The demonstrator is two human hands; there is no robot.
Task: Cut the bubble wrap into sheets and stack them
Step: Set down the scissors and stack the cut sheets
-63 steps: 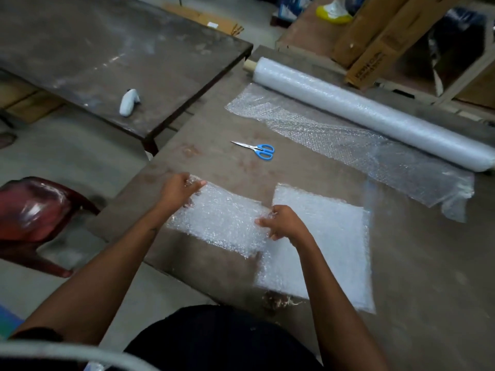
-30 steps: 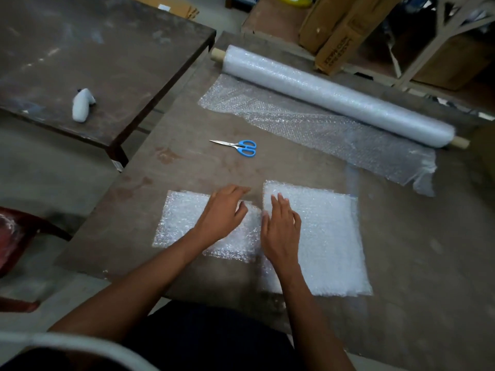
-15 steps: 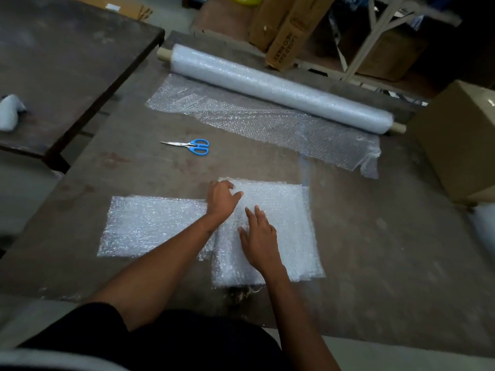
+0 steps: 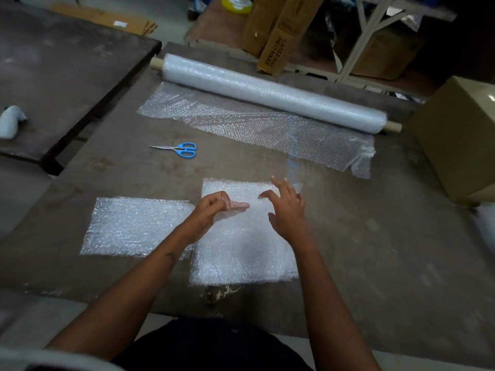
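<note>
A worn, brown, stained surface (image 4: 361,236) carries everything. Along its far side lies a long roll of bubble wrap (image 4: 273,93), with an unrolled length (image 4: 254,124) spread flat just in front of it. Blue-handled scissors (image 4: 179,149) lie nearer, to the left. Close to the near edge lie a single cut sheet (image 4: 134,226) and, just beside it on the right, a stack of sheets (image 4: 246,250).

Worn brown worktable (image 4: 375,236) in the foreground; a second dark table (image 4: 67,62) stands beside it at left over pale concrete floor (image 4: 24,191). Cardboard boxes (image 4: 278,30) and a white frame (image 4: 375,20) line the dim rear.
</note>
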